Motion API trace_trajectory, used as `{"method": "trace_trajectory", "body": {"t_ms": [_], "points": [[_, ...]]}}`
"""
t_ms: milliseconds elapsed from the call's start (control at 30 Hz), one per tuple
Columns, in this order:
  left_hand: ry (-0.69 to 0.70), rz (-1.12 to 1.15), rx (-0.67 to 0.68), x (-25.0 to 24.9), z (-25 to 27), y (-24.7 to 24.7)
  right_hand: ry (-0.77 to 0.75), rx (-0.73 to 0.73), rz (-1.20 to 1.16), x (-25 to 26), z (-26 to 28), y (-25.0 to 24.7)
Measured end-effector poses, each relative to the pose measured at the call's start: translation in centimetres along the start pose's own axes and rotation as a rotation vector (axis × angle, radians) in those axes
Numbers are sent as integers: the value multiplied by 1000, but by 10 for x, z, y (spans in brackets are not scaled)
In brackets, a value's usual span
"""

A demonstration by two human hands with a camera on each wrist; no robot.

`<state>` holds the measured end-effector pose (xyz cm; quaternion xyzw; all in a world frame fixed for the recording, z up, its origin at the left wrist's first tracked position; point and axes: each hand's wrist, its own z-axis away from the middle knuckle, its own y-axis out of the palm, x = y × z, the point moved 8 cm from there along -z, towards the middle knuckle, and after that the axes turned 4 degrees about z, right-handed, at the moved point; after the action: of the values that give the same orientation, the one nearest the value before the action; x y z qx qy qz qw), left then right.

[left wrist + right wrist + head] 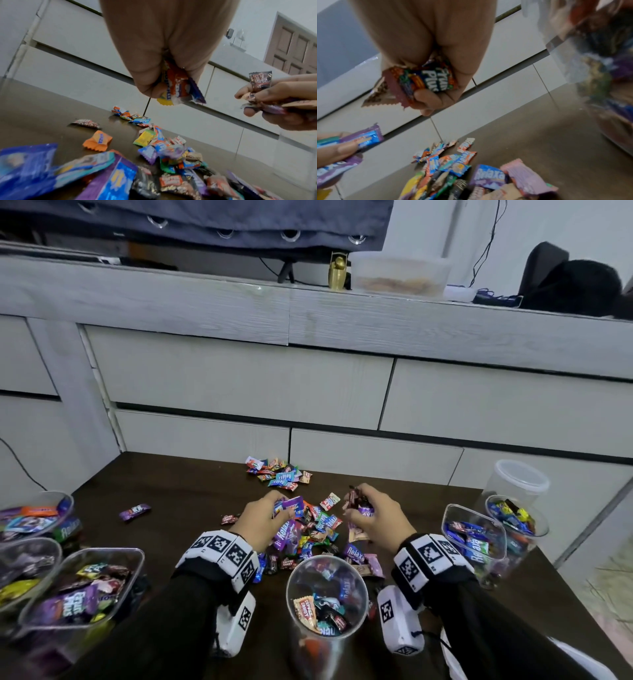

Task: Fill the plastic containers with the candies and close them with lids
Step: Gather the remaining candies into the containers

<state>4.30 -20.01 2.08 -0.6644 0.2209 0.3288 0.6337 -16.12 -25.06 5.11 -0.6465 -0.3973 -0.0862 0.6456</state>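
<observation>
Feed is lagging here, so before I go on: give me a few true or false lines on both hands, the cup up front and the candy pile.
1. The left hand holds several wrapped candies. True.
2. The right hand is empty. False: it grips a bunch of candies.
3. The round cup nearest the person is closed with a lid. False: it is open, with candies inside.
4. Loose candies still lie in a candy pile on the table. True.
5. The rectangular container on the right is empty. False: it holds candies.

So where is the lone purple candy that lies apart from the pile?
In the head view, the purple candy lies on the table, left of the pile.
</observation>
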Motion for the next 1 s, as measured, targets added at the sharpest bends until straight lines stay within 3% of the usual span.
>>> {"method": "trace_trajectory", "body": {"t_ms": [233, 400, 533, 1000], "points": [[-43, -89, 103, -4, 11, 8, -59, -32, -156, 37, 20, -17], [-89, -122, 135, 10, 19, 16, -215, -76, -305, 83, 45, -30], [-109, -129, 150, 19, 23, 17, -334, 9, -381, 108, 72, -15], [-136, -169, 159, 26, 34, 14, -556, 99, -60, 126, 108, 10]]}}
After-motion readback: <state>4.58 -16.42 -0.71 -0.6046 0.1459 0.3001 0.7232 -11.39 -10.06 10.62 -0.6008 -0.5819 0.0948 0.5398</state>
